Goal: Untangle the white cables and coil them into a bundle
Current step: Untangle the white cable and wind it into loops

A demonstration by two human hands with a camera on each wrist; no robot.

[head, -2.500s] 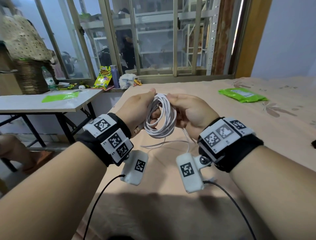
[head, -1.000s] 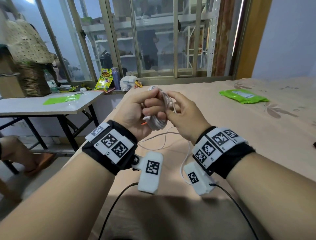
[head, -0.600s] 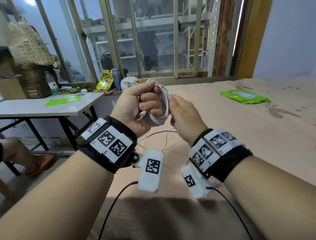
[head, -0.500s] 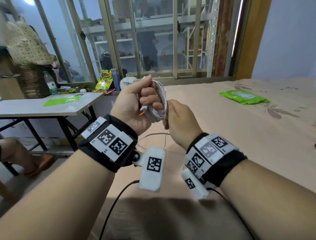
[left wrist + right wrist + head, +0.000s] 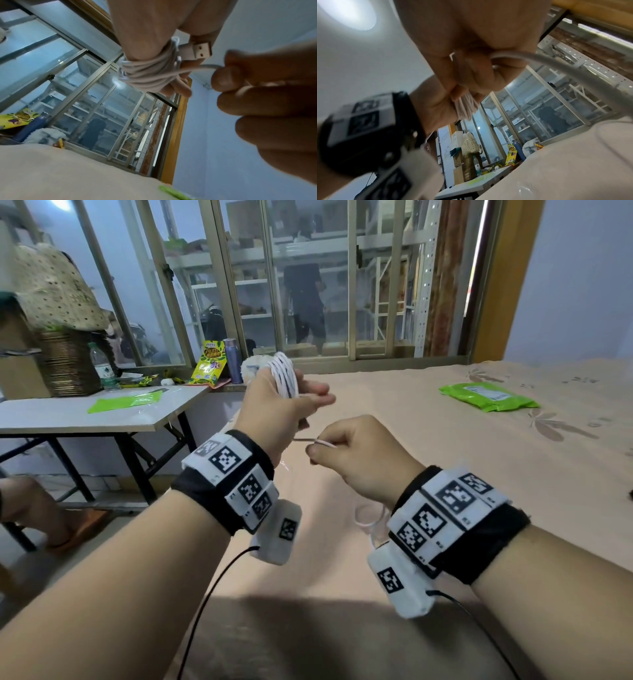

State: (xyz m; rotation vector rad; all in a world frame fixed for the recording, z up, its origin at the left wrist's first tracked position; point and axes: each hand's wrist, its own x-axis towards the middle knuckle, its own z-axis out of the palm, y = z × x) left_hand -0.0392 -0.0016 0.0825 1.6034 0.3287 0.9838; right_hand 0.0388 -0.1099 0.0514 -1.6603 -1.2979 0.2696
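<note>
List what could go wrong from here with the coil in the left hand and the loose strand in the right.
1. The left hand grips the coil with some fingers extended; a tug could likely slip loops off.
2. The right hand pinches the loose strand taut; a hard pull may skew the wraps.
3. The USB plug juts out beside the wraps and could snag the strand.
</note>
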